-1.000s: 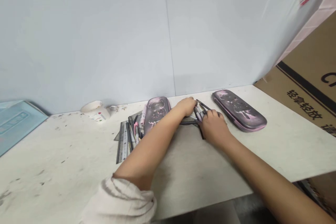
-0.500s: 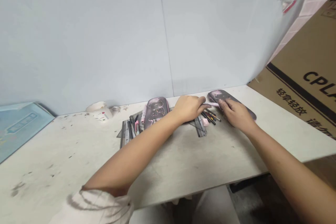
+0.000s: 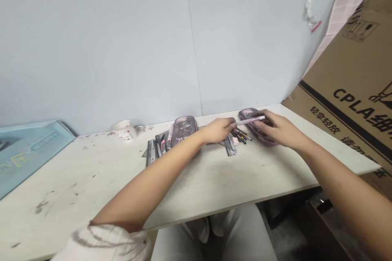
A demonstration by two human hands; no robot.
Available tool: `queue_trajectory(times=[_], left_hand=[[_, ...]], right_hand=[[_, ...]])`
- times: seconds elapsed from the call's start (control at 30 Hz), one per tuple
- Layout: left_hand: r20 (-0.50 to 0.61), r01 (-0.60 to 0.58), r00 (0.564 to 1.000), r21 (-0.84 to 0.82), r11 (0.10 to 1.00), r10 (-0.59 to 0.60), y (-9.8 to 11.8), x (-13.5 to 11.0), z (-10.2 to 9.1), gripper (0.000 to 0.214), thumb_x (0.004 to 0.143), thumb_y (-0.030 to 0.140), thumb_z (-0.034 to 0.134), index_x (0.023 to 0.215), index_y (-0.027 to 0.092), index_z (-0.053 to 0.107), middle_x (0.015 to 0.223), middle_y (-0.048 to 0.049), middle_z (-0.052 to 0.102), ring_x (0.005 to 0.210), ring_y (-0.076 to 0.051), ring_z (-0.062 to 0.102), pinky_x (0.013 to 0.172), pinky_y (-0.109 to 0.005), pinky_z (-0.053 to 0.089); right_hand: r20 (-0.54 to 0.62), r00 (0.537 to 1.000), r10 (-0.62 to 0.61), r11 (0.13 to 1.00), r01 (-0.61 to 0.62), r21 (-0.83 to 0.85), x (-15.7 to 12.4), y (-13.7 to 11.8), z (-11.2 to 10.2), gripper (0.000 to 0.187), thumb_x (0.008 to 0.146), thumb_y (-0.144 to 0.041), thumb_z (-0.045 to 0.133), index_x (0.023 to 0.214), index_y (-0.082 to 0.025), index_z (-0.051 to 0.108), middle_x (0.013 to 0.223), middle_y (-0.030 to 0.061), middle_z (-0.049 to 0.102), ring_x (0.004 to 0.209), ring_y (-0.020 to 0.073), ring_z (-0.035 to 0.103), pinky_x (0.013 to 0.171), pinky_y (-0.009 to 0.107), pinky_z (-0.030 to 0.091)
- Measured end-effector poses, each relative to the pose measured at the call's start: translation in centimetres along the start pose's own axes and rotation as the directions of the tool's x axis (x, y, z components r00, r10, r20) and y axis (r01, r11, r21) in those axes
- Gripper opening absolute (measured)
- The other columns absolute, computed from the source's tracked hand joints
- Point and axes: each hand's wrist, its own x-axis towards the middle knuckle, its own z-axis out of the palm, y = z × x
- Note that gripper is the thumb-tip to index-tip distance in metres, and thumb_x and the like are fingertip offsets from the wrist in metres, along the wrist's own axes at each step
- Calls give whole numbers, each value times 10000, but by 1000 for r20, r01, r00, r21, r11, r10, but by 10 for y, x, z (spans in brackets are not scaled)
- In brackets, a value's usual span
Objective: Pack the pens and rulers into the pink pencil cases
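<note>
My left hand (image 3: 219, 129) is closed on one end of a slim, pale pink-white pen (image 3: 249, 120), which points to the right. My right hand (image 3: 280, 128) lies over the dark pink-and-grey pencil case (image 3: 248, 112), fingers and thumb curled about it; the hand hides part of the case. The pen's free end reaches across, close to the right fingers. Several dark pencils (image 3: 243, 135), a pinkish eraser (image 3: 235, 141) and a clear ruler (image 3: 230, 147) lie between the hands. A similar second pencil case (image 3: 184, 130) rests behind my left forearm.
More rulers (image 3: 150, 153) and pens (image 3: 158, 144) lie beside the second case. A white paper cup (image 3: 124, 131) stands near the wall, with a blue board (image 3: 33, 147) at far left. A large cardboard box (image 3: 346, 89) leans at the right. The white table (image 3: 214, 189) has dark stains.
My right hand has moved off the pen onto the right pencil case, which looks turned and tilted. The pen stays in my left hand, now showing more of its length. The view has shifted slightly.
</note>
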Motion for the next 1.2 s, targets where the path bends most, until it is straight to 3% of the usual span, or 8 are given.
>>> queue_trajectory(times=[0.2,0.33,0.43,0.57,0.73,0.87,1.0,1.2], left_hand=[[23,-7,1000,156,988,3,-2,-4,-1,267,881,287,316,813,184,554,766,-42,606,711,-157,539,684,-250,386],[-10,16,1000,208,978,-14,-2,-7,-3,292,884,298,304,801,177,557,744,-47,606,709,-163,547,672,-254,385],[-32,26,999,234,972,-19,-3,-9,-4,297,884,301,307,811,170,564,756,-53,617,720,-167,556,675,-257,388],[-27,9,1000,264,964,-2,-4,-9,-3,301,888,300,301,824,162,561,783,-57,630,730,-167,565,668,-256,392],[-28,12,1000,312,950,-4,-7,-9,-1,298,890,305,302,838,160,557,807,-63,641,742,-170,577,663,-256,392],[-52,27,999,328,944,-10,-10,-9,-1,292,887,297,306,839,161,560,804,-62,642,751,-175,582,659,-258,391],[-57,37,998,340,940,-19,-14,-9,-2,298,888,294,301,847,157,564,795,-63,640,758,-177,585,666,-258,396],[-59,73,997,356,931,-56,-23,-7,0,305,889,301,302,863,158,570,814,-72,640,768,-181,585,693,-263,408]], right_hand=[[66,998,-17,989,7,146,5,0,0,256,797,-396,459,927,-194,547,857,28,612,756,149,550,664,271,431],[183,974,130,941,-179,286,6,3,3,355,797,-488,440,937,-179,544,721,13,597,577,118,522,533,247,425],[103,985,142,962,-162,221,8,4,4,323,793,-485,446,809,-182,555,608,-14,540,540,113,486,526,247,417],[124,989,76,896,-122,427,10,2,4,349,736,-405,557,1031,-221,520,910,34,596,747,144,555,599,260,462],[131,975,180,933,-211,291,14,5,10,318,763,-483,501,803,-177,581,663,18,572,610,144,534,537,270,443],[138,987,87,860,-145,489,16,10,17,345,730,-410,576,1011,-216,531,947,42,609,727,136,572,576,257,477],[162,969,187,853,-242,463,20,13,25,298,765,-465,520,864,-185,545,672,9,580,531,108,521,451,226,422],[174,969,176,784,-245,570,28,27,41,289,753,-441,536,920,-205,519,733,2,583,548,103,523,457,220,415]])
